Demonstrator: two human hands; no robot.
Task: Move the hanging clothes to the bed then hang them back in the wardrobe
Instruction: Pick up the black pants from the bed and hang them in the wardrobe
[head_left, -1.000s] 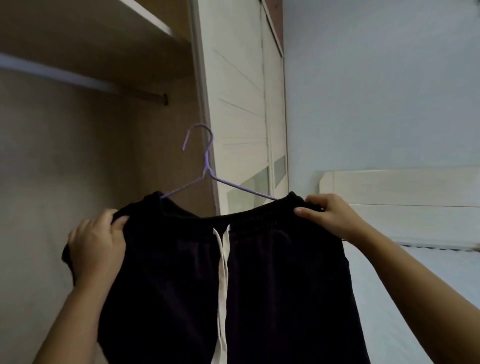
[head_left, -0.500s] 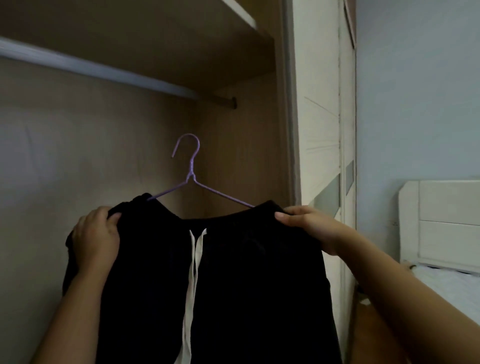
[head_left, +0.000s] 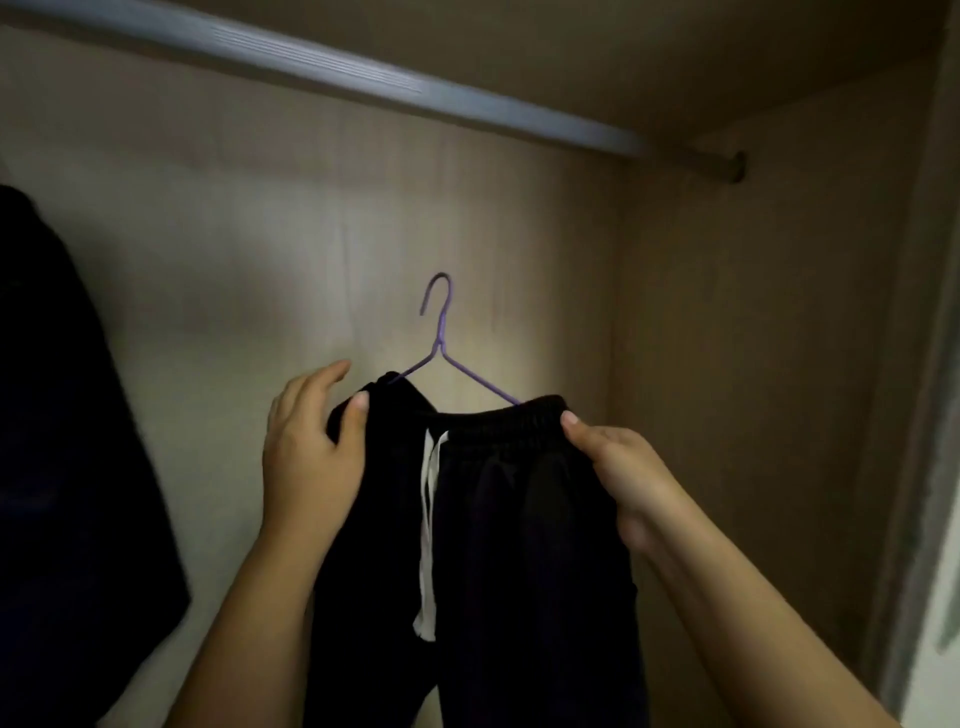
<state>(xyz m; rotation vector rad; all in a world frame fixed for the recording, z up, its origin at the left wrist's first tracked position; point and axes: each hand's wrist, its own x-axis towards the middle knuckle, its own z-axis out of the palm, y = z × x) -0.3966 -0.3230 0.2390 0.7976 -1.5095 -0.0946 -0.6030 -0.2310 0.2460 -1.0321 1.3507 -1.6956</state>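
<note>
Facing the wardrobe (head_left: 260, 234), we are on the hanging-up step, and next we must lift our load up onto the rail (head_left: 363, 73) high above. The black pants (head_left: 519, 545) sit on a purple hanger (head_left: 440, 332) below it; our left hand (head_left: 306, 467) pinches one waist corner, our right hand (head_left: 623, 467) grips the other.

Home setting, prob. a bedroom closet: view looks into a wardrobe (head_left: 753, 389) w/ wood-look back & side panels. Pale metal hanging rail (head_left: 415, 85) runs across under a top board (head_left: 675, 47), fixed at the right side panel; dark garment (head_left: 62, 415) hangs far left. Purple wire hanger (head_left: 441, 332) w/ black drawstring trousers (head_left: 519, 519) sits below the rail, i.e. ordinary household clothes.
</note>
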